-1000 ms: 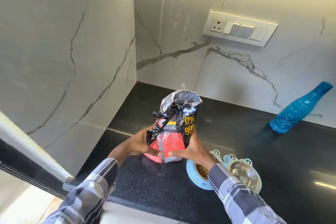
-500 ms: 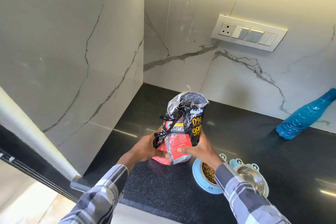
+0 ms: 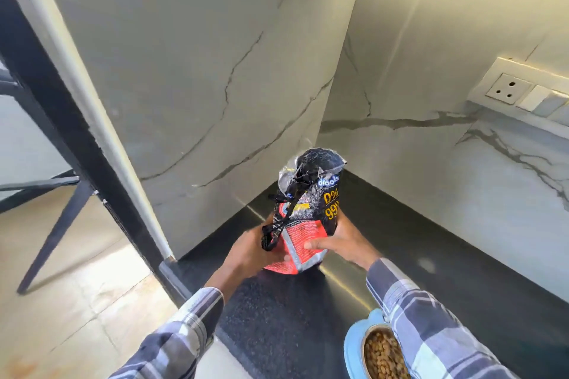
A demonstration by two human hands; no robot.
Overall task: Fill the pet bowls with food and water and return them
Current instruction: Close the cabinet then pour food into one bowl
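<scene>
A black and red pet food bag (image 3: 311, 209) with a crumpled top stands upright near the corner of the black countertop (image 3: 431, 255). My left hand (image 3: 249, 252) grips its lower left side and my right hand (image 3: 341, 243) grips its lower right side, thumb across the front. Near the bottom edge sits a light blue bowl stand (image 3: 354, 348) whose steel bowl holds brown kibble (image 3: 381, 357); my right sleeve covers part of it. The second bowl is out of view.
White marble walls (image 3: 215, 71) close the corner at left and behind. A socket and switch panel (image 3: 523, 92) is on the back wall at right. Beyond the counter's left end lie a tiled floor (image 3: 77, 286) and a black chair leg (image 3: 52, 237).
The view has swung left and down; the blue bottle and the empty bowl have left the frame. Both hands have carried the bag toward the counter's corner, away from the bowls.
</scene>
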